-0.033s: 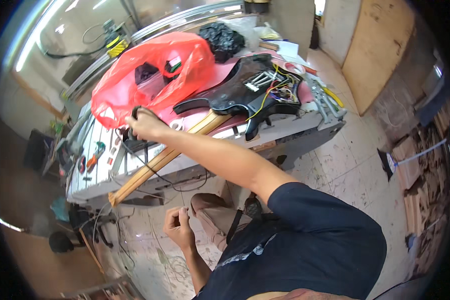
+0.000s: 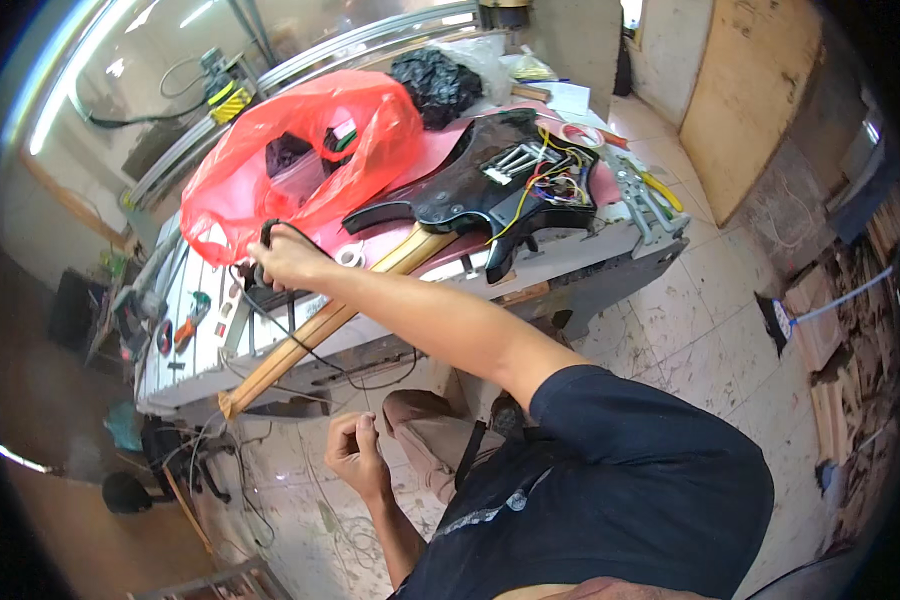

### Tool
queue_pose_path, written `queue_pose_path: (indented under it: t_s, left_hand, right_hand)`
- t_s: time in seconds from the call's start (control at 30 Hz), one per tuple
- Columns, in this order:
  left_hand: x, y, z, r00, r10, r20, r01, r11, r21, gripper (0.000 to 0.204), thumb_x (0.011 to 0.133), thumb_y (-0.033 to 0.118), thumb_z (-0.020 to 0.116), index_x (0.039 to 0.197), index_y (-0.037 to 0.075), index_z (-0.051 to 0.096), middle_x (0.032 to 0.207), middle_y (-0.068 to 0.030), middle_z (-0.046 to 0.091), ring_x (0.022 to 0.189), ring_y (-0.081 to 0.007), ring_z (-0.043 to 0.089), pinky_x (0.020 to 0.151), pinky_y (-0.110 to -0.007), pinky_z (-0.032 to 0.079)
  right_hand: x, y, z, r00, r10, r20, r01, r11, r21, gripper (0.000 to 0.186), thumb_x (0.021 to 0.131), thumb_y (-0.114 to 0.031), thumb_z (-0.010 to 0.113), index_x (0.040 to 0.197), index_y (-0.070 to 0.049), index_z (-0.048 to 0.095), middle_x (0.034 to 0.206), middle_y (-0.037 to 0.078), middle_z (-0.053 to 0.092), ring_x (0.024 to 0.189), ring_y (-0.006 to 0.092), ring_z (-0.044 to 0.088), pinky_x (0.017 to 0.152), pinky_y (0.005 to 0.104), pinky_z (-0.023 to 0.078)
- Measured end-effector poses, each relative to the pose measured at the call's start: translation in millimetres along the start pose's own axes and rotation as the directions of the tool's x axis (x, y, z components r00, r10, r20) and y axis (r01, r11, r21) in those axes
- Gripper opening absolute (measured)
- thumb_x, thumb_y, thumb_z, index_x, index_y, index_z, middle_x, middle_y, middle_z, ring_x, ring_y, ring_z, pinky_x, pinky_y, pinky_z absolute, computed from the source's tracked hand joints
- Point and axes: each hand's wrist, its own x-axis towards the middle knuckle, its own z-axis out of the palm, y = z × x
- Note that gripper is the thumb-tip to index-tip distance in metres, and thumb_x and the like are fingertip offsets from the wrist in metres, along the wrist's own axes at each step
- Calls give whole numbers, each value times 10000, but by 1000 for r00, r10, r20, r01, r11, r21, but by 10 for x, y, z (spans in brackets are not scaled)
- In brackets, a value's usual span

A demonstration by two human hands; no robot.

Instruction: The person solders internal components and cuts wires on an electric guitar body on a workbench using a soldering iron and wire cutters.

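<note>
My right hand (image 2: 292, 260) reaches across to the left part of the workbench, its fingers closed round a black thing that is mostly hidden. Beside it a thin black cord (image 2: 322, 357) loops over the guitar neck (image 2: 315, 325). The black electric guitar body (image 2: 440, 203) lies back up, its cavity uncovered and yellow wires (image 2: 521, 212) coming out. Near my lap, below the bench edge, my left hand (image 2: 358, 452) is closed with the thumb against the fingers. Whatever it may hold is too small to make out.
A red plastic bag (image 2: 375, 110) stands behind my right hand, with a crumpled black bag (image 2: 436, 88) beside it. Pliers with yellow handles (image 2: 660, 192) lie at the bench's right end. A white roll of tape (image 2: 350, 256) sits by the neck. Wood pieces (image 2: 838, 400) are stacked at far right.
</note>
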Motion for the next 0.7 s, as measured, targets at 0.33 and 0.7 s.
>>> queue_pose_path:
  t_s: [0.33, 0.7]
  left_hand:
    - [883, 1188, 966, 724, 637, 262, -626, 768, -137, 84, 919, 43, 680, 912, -37, 702, 912, -149, 682, 798, -165, 624, 687, -293, 487]
    - [1980, 643, 3269, 532, 256, 807, -626, 761, 172, 286, 868, 279, 755, 978, 16, 785, 878, -208, 749, 741, -266, 736, 713, -381, 548]
  right_hand:
    - [-1207, 78, -804, 882, -150, 448, 217, 971, -102, 273, 991, -244, 591, 1044, 12, 667, 794, 100, 694, 653, 186, 706, 539, 331, 574]
    - [-3555, -409, -3906, 744, -275, -608, -500, 374, -781, 410, 885, -321, 745, 1192, -52, 709, 1139, 193, 687, 1098, 348, 636, 951, 423, 507]
